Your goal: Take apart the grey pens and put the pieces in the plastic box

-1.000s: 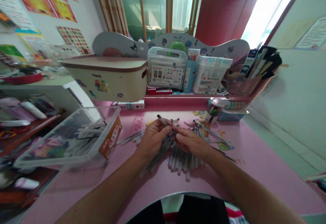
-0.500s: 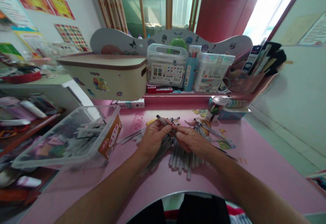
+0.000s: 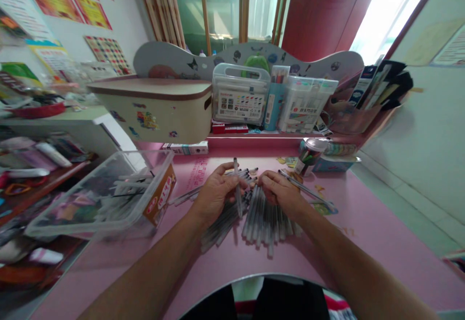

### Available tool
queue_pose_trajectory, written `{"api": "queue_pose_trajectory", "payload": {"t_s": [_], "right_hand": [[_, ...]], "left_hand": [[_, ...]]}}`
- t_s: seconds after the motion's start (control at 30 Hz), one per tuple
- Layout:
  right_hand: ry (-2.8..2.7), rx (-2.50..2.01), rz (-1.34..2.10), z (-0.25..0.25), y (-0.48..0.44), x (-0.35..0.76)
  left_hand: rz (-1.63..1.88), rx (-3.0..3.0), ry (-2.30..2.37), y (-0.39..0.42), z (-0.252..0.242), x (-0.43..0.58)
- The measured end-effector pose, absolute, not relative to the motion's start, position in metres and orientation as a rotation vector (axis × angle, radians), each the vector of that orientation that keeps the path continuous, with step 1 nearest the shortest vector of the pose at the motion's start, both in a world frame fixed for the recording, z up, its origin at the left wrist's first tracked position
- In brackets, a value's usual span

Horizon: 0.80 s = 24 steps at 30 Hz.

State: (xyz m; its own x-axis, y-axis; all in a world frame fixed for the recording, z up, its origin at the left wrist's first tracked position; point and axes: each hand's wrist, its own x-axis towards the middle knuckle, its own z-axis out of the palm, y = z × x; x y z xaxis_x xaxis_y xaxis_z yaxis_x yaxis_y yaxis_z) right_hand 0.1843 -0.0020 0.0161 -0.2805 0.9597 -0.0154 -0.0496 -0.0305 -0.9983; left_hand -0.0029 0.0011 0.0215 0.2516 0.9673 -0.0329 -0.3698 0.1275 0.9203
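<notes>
Pens [image 3: 270, 247], slim translucent grey plastic ones, lie nearest on the glossy pink desk [image 3: 392, 242], in two bunches: a fanned right heap [image 3: 263, 223] and a darker left heap [image 3: 222, 230] slanting off to the near left. They almost meet at their far ends, so imo that's the weak spot: if the right wrist dips or swings left, it could shove the fan into its neighbour and jumble both. Dropping one is the other risk, since it's only a light finger hold up there.

As for pose, both forearms reach in from the near corners, wrists low. Left hand [image 3: 218, 189] has thumb and fingers closed around a single grey pen [image 3: 238, 196] with a dark tip, held over the far part of the left heap, dark end pointing far. Right hand [image 3: 281, 191] sits just right of that, over the fan's far end, knuckles up, fingers curled in and thumb tucked close. Narrow grip, but can't tell if anything's pinched in it.

Off to the left there's a clear plastic bin [image 3: 85, 229] with more thin pieces inside, too blurry to sort out. Farther right stands a clear jar with a silver lid [image 3: 315, 144], and at the far side, a cream lidded storage box [image 3: 181, 121].
</notes>
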Motion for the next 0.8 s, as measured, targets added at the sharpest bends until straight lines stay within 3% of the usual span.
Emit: {"api": "queue_pose_trajectory", "payload": {"t_s": [0.3, 0.8], "right_hand": [[-1.553, -1.045, 1.385, 0.014, -0.003, 0.184], [-1.339, -1.100, 1.458, -0.003, 0.003, 0.185]], "left_hand": [[0.728, 0.913, 0.573, -0.007, 0.016, -0.002], [1.101, 0.965, 0.731, -0.003, 0.009, 0.003]]}}
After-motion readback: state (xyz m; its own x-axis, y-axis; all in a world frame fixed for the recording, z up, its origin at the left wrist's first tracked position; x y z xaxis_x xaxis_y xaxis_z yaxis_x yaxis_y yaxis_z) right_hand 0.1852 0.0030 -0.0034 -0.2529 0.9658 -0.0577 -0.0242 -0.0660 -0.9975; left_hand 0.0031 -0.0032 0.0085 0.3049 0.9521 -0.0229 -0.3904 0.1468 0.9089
